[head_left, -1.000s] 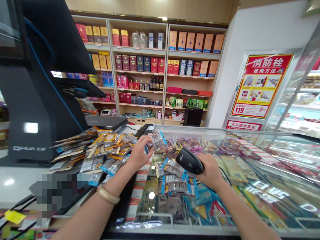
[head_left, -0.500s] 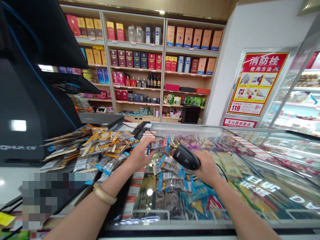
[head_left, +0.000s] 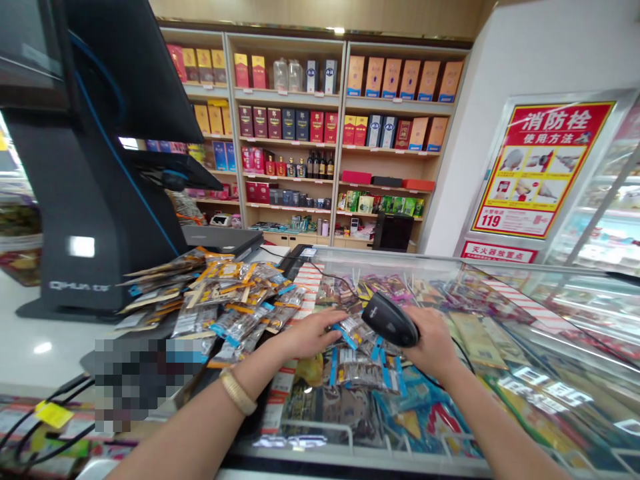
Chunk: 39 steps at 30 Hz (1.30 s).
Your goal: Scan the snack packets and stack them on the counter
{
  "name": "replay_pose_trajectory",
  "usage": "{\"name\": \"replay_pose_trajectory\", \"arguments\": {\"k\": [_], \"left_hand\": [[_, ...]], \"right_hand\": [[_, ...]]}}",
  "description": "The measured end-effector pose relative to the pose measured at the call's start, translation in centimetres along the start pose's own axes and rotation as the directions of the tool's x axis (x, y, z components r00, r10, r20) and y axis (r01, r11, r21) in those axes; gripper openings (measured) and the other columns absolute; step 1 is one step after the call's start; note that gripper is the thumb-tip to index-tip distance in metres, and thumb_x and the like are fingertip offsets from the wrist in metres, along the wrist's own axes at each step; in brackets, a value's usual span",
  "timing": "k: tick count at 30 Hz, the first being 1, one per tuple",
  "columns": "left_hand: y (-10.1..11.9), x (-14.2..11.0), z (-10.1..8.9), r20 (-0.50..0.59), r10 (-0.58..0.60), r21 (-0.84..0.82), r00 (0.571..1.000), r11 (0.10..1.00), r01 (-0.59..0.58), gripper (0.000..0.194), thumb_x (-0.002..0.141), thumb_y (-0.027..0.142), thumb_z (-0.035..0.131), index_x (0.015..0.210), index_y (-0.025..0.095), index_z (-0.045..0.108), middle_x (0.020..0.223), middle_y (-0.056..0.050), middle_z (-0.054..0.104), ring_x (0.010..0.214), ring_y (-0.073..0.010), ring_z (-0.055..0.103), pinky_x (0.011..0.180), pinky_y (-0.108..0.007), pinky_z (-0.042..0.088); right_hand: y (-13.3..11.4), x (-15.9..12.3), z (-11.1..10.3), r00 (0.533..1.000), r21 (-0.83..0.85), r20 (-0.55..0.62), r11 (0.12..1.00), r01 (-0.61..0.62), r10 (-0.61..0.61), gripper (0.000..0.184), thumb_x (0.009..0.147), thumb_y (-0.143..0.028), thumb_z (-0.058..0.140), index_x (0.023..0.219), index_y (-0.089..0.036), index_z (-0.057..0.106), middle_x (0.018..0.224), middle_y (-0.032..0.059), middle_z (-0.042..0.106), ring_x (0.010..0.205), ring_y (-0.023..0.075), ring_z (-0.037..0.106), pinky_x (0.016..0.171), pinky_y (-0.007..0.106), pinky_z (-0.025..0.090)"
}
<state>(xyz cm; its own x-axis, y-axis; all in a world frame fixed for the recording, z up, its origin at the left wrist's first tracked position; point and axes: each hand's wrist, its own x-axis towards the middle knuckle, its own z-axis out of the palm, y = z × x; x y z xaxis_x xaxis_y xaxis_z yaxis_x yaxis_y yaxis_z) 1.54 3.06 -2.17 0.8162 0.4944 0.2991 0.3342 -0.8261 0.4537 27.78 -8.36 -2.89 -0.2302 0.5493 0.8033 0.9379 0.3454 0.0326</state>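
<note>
My right hand is wrapped around a black handheld barcode scanner, held above the glass top with its head toward the left. My left hand, with a gold bracelet on its wrist, has thumb and fingers at the left edge of a small clear snack packet with blue ends. Its fingertips seem closed on that edge. Nearer to me, several similar packets lie on the glass below the scanner. To the left is a heaped pile of snack packets with orange and blue ends.
A black point-of-sale terminal stands on the counter at left. Beneath the glass top of the display freezer lie colourful packages. The scanner's cable runs across the glass. Shelves of boxes and bottles line the back wall.
My left hand has come nearer to the packets under the scanner. The packet beside its fingers has left that spot, and another lies at the pile's right edge. The view has turned left.
</note>
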Motion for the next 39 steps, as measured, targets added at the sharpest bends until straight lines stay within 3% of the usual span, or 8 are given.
{"name": "replay_pose_trajectory", "arguments": {"k": [3, 7, 11, 18, 25, 31, 34, 39], "left_hand": [[0.4, -0.1, -1.1, -0.134, -0.100, 0.262, 0.986, 0.956, 0.133, 0.038, 0.088, 0.027, 0.051, 0.125, 0.021, 0.061, 0.128, -0.010, 0.064, 0.121, -0.0236, 0.056, 0.105, -0.040, 0.040], [-0.3, -0.8, -2.7, -0.374, -0.356, 0.544, 0.856, 0.663, 0.513, 0.038, 0.085, 0.029, 0.055, 0.119, 0.016, 0.063, 0.116, -0.017, 0.067, 0.116, -0.0323, 0.056, 0.102, -0.049, 0.035], [-1.9, -1.3, -2.8, -0.384, -0.423, 0.626, 0.821, 0.535, 0.568, 0.044, 0.085, 0.038, 0.054, 0.123, 0.018, 0.062, 0.112, -0.019, 0.070, 0.123, -0.0381, 0.050, 0.104, -0.055, 0.028], [-2.6, -1.0, -1.9, -0.360, -0.422, 0.525, 0.832, 0.646, 0.554, 0.035, 0.086, 0.040, 0.052, 0.114, 0.029, 0.068, 0.115, -0.016, 0.069, 0.128, -0.0404, 0.046, 0.106, -0.066, 0.016], [-2.6, -0.9, -2.4, -0.372, -0.412, 0.471, 0.832, 0.688, 0.552, 0.017, 0.076, 0.025, 0.064, 0.090, 0.025, 0.072, 0.100, -0.009, 0.061, 0.105, -0.0303, 0.057, 0.106, -0.061, 0.028], [-4.2, -0.3, -2.2, -0.423, -0.260, 0.223, 0.868, 0.898, 0.378, 0.027, 0.065, 0.006, 0.066, 0.088, 0.019, 0.070, 0.103, -0.005, 0.050, 0.090, -0.0184, 0.060, 0.093, -0.041, 0.052], [-3.8, 0.0, -2.4, -0.507, -0.199, 0.126, 0.839, 0.946, 0.300, 0.028, 0.066, 0.011, 0.071, 0.093, 0.019, 0.071, 0.102, -0.005, 0.048, 0.096, -0.0201, 0.059, 0.094, -0.042, 0.053], [-2.2, 0.1, -2.7, -0.578, -0.095, -0.037, 0.810, 0.995, 0.090, 0.034, 0.071, 0.019, 0.072, 0.105, 0.023, 0.068, 0.112, -0.006, 0.044, 0.103, -0.0205, 0.056, 0.071, -0.031, 0.061]], "right_hand": [[0.0, 0.0, 0.0, 1.000, -0.001, -0.003, 1.000, 0.007, -0.007, 0.022, 0.080, -0.032, 0.055, 0.095, -0.018, 0.062, 0.084, 0.0068, 0.070, 0.075, 0.0211, 0.063, 0.069, 0.032, 0.038], [-0.2, 0.0, 0.0, 1.000, -0.003, 0.014, 1.000, -0.005, 0.005, 0.021, 0.079, -0.032, 0.054, 0.093, -0.019, 0.062, 0.081, 0.0059, 0.069, 0.074, 0.0205, 0.062, 0.069, 0.032, 0.038], [-0.4, 0.1, 0.0, 1.000, -0.006, 0.018, 1.000, -0.015, 0.015, 0.020, 0.078, -0.030, 0.054, 0.091, -0.019, 0.063, 0.083, 0.0068, 0.070, 0.074, 0.0203, 0.062, 0.068, 0.031, 0.038], [-0.5, 0.1, 0.0, 1.000, 0.002, 0.010, 1.000, -0.023, 0.023, 0.023, 0.078, -0.033, 0.054, 0.092, -0.018, 0.064, 0.084, 0.0082, 0.071, 0.076, 0.0215, 0.063, 0.069, 0.032, 0.038], [-0.5, 0.0, 0.1, 1.000, 0.018, 0.018, 1.000, -0.010, 0.010, 0.028, 0.082, -0.041, 0.055, 0.094, -0.017, 0.064, 0.086, 0.0089, 0.071, 0.078, 0.0220, 0.063, 0.069, 0.032, 0.037], [-0.4, 0.0, 0.1, 0.999, 0.031, 0.044, 0.999, -0.026, 0.025, 0.028, 0.081, -0.041, 0.058, 0.093, -0.017, 0.064, 0.081, 0.0070, 0.069, 0.074, 0.0209, 0.060, 0.068, 0.032, 0.035], [-0.7, 0.1, -0.1, 0.999, 0.041, 0.046, 0.999, -0.027, 0.025, 0.026, 0.080, -0.037, 0.056, 0.094, -0.017, 0.063, 0.081, 0.0073, 0.069, 0.074, 0.0206, 0.060, 0.069, 0.032, 0.035], [-1.1, 0.3, -0.3, 0.997, 0.074, 0.071, 0.997, -0.013, 0.008, 0.023, 0.077, -0.031, 0.055, 0.095, -0.019, 0.063, 0.082, 0.0070, 0.068, 0.074, 0.0206, 0.060, 0.069, 0.032, 0.035]]}}
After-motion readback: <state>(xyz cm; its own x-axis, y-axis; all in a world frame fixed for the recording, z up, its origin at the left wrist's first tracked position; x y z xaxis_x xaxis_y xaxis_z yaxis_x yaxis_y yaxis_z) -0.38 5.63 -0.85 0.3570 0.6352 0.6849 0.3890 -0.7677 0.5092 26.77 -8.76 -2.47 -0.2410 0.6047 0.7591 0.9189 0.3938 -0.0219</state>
